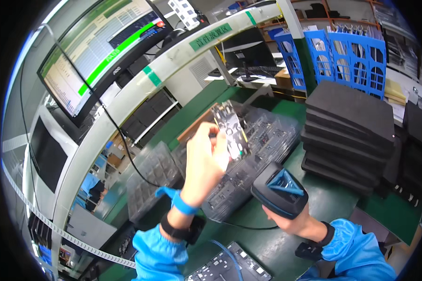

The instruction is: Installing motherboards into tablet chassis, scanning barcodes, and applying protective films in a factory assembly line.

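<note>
My left hand (pixel 203 159) pinches a narrow circuit board (pixel 230 133) by its near edge, raised and tilted above the clear plastic tray (pixel 293 133). Several more boards lie in that tray's compartments. In my right hand (pixel 293 224) is a black and blue handheld barcode scanner (pixel 280 191), its head pointing up and away, a little right of the board and apart from it. My fingers around its handle are partly hidden behind the scanner head. A blue wrist strap (pixel 185 206) circles my left wrist.
A second clear tray (pixel 152 185) stands left. Black foam sheets (pixel 347 136) are stacked at right, before blue file holders (pixel 356 61). A larger board (pixel 232 264) lies nearest me. A monitor (pixel 103 51) with a green bar hangs upper left, behind a white frame (pixel 178 61) and dangling black cable (pixel 101 103).
</note>
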### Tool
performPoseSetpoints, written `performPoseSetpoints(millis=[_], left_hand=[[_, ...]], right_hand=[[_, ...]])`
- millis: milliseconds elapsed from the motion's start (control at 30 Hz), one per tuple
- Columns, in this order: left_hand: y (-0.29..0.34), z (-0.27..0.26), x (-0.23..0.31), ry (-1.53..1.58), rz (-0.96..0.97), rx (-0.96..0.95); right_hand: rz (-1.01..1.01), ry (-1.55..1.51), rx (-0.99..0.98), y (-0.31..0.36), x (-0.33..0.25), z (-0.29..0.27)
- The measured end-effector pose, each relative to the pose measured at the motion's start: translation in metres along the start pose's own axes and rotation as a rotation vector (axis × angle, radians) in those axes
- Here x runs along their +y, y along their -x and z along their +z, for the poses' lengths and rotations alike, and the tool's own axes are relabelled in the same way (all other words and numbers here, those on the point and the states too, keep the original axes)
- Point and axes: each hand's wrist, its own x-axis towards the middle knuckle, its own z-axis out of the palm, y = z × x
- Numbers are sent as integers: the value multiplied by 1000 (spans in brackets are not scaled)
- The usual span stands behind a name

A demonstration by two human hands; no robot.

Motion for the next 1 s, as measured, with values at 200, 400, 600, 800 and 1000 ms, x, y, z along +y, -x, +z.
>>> performPoseSetpoints(millis=[200, 400, 600, 800, 1000], left_hand=[[71, -24, 41, -239, 104, 78], [117, -47, 50, -218, 124, 92], [193, -112, 67, -418, 279, 279], [387, -241, 110, 38, -373, 605], [545, -214, 139, -56, -925, 1536]], right_hand=[[-140, 199, -183, 34, -27, 1], [-237, 373, -328, 55, -40, 8], [79, 503, -427, 72, -67, 11], [605, 585, -557, 37, -48, 10], [455, 915, -637, 32, -29, 22]])
